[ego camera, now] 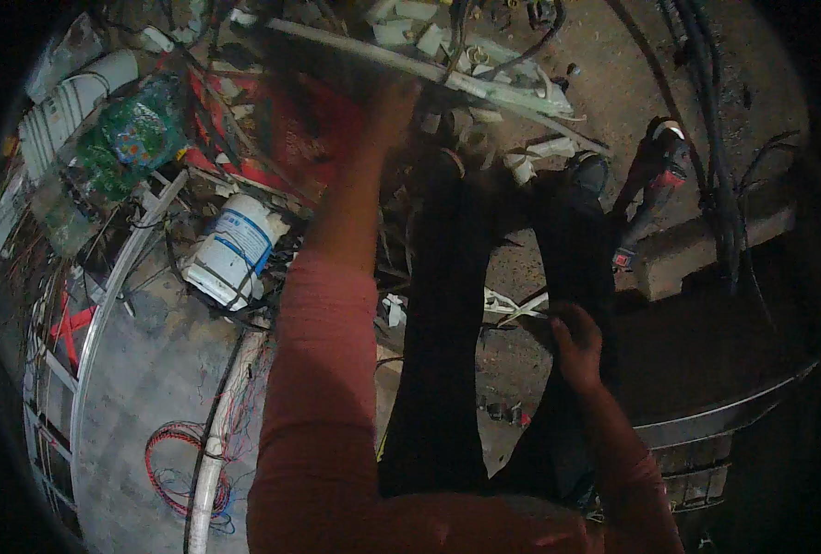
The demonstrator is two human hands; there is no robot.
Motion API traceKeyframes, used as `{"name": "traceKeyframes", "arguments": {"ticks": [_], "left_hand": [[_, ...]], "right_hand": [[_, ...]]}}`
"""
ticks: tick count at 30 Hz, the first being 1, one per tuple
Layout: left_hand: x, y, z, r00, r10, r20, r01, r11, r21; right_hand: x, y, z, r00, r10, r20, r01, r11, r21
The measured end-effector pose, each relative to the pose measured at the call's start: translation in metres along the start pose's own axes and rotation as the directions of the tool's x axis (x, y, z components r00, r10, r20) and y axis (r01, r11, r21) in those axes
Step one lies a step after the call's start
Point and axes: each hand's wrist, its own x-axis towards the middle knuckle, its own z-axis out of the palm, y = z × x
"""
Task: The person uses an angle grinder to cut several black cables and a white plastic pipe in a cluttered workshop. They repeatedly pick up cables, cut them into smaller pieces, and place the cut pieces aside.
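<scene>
My left hand point(398, 104) is stretched forward and blurred, close to a long white pipe point(355, 47) above a red sheet or bag point(292, 124). Whether its fingers grip anything is not visible. By my right thigh, my right hand point(580, 343) has its fingers curled near thin whitish strips point(517, 308) that show between my legs. The picture is too dark to settle whether these strips are in the fingers or behind them. Left of my left forearm, a white bucket point(234, 249) with a blue label lies tilted, a dark cable across it.
An aluminium ladder point(95, 332) lies at the left, beside a white pipe point(220, 429) and a coil of red wire point(154, 457). A black and red power tool point(666, 173) lies at the right near thick dark cables point(715, 138). White scraps point(417, 31) litter the ground ahead.
</scene>
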Motion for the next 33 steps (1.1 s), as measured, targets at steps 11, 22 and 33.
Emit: {"name": "traceKeyframes", "arguments": {"ticks": [11, 22, 33], "left_hand": [[0.085, 0.01, 0.128, 0.882, -0.361, -0.303, 0.326, 0.931, -0.163], [-0.04, 0.084, 0.019, 0.866, -0.188, -0.463, 0.119, 0.977, -0.174], [-0.168, 0.139, -0.077, 0.886, -0.156, -0.436, 0.051, 0.969, -0.243]], "right_hand": [[0.012, 0.002, 0.013, 0.988, 0.153, 0.005, -0.153, 0.986, 0.072], [0.0, 0.031, -0.006, 0.971, -0.222, 0.086, 0.238, 0.879, -0.413], [0.048, -0.191, -0.043, 0.93, -0.319, 0.181, 0.366, 0.768, -0.526]]}}
